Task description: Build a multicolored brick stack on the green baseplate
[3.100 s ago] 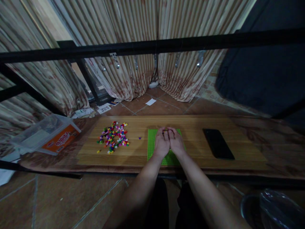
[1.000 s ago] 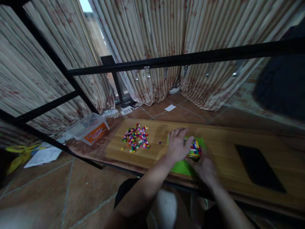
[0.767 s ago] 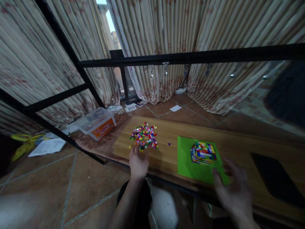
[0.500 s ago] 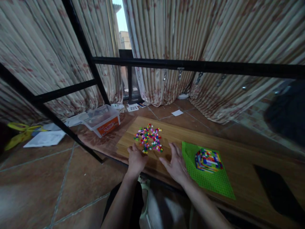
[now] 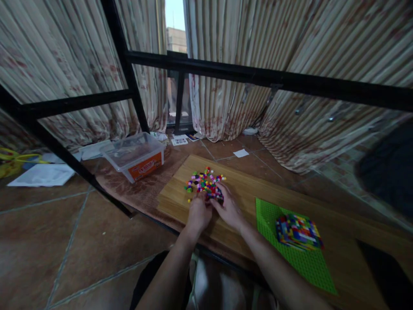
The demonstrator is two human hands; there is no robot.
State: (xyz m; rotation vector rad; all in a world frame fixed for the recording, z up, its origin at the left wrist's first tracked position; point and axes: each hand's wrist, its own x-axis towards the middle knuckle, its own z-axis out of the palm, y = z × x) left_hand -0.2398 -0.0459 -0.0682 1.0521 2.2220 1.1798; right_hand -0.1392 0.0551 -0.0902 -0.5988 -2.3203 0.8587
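Observation:
A heap of small coloured bricks (image 5: 205,181) lies on the wooden board (image 5: 248,189). Both hands rest side by side at the heap's near edge. My left hand (image 5: 198,213) has its fingers curled down onto the bricks. My right hand (image 5: 227,208) reaches in next to it, fingers bent among the bricks; what either hand holds is hidden. To the right a green baseplate (image 5: 290,254) carries a multicoloured brick block (image 5: 298,232), apart from both hands.
A clear plastic box with an orange label (image 5: 134,156) stands left of the board. A dark phone (image 5: 387,275) lies at the far right. Black metal bars (image 5: 258,77) cross in front of striped curtains. Papers lie on the tiled floor (image 5: 41,174).
Both hands left the brick block on the green baseplate and moved left to the loose heap. They now sit together at its near edge. The camera turned left.

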